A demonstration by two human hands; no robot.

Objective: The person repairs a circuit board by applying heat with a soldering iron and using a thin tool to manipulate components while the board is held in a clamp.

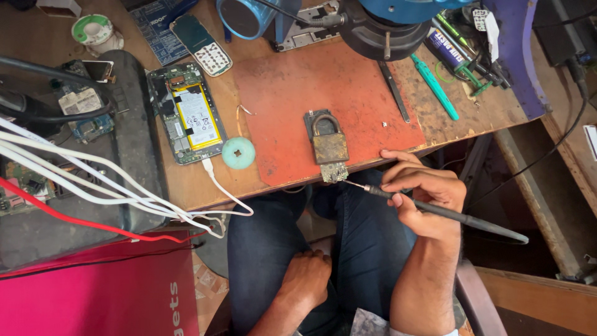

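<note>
**Repair bench, seated worker: items in view**

- Right hand (426, 193): fingers closed in a pen grip round a soldering iron (448, 213); the tip points left and sits at the near edge of a small circuit board (334, 172).
- Small circuit board: green, at the front edge of the bench, partly under a brass padlock (329, 144) that weighs it down.
- Brass padlock: lying flat, shackle pointing away, on a red-brown work mat (292, 93).
- Left hand (306, 278): holds nothing, fingers loosely curled, resting on the left thigh of dark jeans (261, 249).
- Opened phone (188, 115): back removed; the shell holds a yellow-edged battery and a board. A white cable (224, 190) is plugged in at its near end.
- Round green disc (238, 152): just beside the phone, at the mat's left edge.
- Keypad phone (202, 43): face up, far left of the mat.
- Solder reel (93, 30): top left corner.
- Green-handled tool (435, 87) and tweezers (393, 90): right of the mat.
- Bundle of white and red wires (93, 186): crossing the left side.
</note>
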